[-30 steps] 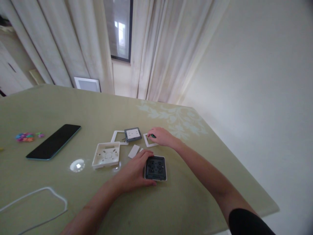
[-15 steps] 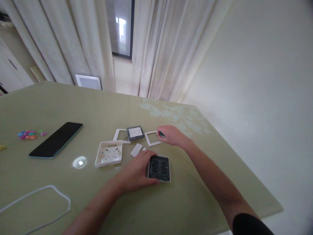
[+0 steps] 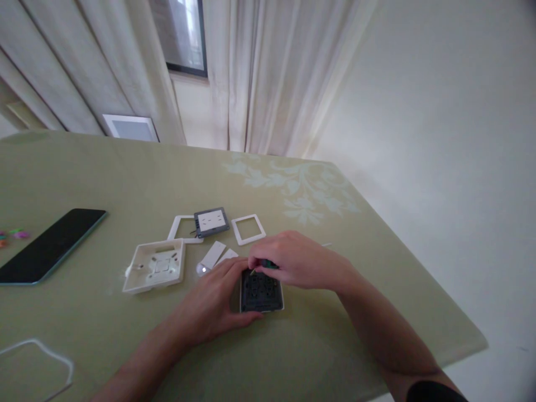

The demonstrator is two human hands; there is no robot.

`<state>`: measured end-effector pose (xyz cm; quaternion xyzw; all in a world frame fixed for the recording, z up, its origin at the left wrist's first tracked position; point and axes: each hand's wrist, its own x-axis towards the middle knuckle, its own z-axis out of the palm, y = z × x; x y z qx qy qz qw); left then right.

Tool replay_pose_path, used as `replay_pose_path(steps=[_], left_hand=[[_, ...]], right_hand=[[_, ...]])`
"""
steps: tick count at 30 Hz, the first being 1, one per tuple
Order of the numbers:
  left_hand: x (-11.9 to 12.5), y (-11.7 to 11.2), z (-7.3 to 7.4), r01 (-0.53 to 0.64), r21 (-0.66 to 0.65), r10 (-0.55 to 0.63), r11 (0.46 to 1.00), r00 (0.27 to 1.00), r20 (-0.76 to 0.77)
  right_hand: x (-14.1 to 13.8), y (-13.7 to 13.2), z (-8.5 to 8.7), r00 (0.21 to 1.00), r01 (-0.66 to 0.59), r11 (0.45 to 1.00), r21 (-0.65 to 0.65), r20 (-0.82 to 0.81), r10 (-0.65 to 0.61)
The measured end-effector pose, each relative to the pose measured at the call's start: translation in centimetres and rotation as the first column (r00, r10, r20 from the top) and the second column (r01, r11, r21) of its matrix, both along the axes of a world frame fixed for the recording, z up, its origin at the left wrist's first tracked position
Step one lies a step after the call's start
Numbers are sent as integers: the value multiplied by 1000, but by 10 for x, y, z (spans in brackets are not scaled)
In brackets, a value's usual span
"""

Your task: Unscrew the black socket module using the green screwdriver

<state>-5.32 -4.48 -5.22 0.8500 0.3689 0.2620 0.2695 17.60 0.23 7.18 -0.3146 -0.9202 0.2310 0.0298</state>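
Two white strips (image 3: 213, 254) near dark panel (image 3: 262, 296)

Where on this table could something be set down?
Free: between the tablet and white box, and the table right of the right forearm. Crowded: just beyond the left hand, where white strips, frames and a socket lie close together.

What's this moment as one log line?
left hand: holds black panel | right hand: holds green tool over panel | on table: white box, tablet
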Motion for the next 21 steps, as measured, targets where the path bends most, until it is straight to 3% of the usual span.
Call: replay_pose_path(steps=[10, 21], left_hand=[[0, -2, 2, 13, -174, -5, 985, 999, 48], [4, -7, 2, -10, -170, 21, 985, 997, 68]], right_hand=[[-9, -9, -3, 990, -86, 992, 89, 123, 75], [-9, -13, -8, 988, -96, 991, 97, 127, 84]])
